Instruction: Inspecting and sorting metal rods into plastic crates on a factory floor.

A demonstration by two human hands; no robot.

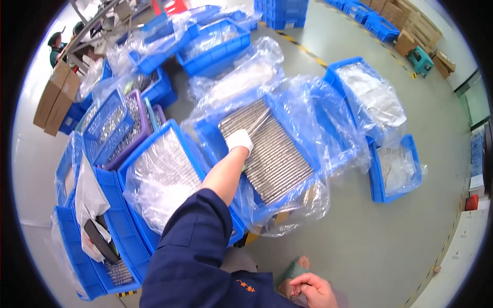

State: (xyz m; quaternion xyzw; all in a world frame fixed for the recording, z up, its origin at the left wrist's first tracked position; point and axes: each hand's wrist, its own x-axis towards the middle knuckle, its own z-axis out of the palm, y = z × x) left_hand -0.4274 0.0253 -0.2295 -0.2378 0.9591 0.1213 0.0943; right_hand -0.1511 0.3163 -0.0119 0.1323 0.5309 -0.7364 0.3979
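Note:
My left hand (239, 140), in a white glove, is closed on several slim metal rods (258, 121) that slant up and to the right from it. It is over a blue bin (205, 134) lined with clear plastic, where many similar metal rods (280, 159) lie side by side in a flat layer. My right hand (313, 291), bare, is low at the bottom edge near my body. Its fingers are curled in, and whatever they may hold is hidden.
Left of the rods stands a plastic-covered blue bin (123, 177); beyond it, a blue basket (109, 126) rests on small metal parts. Further bins (377, 177) with plastic bags stand to the right. A green stool (421, 61) is far right. People (55, 46) are visible far left.

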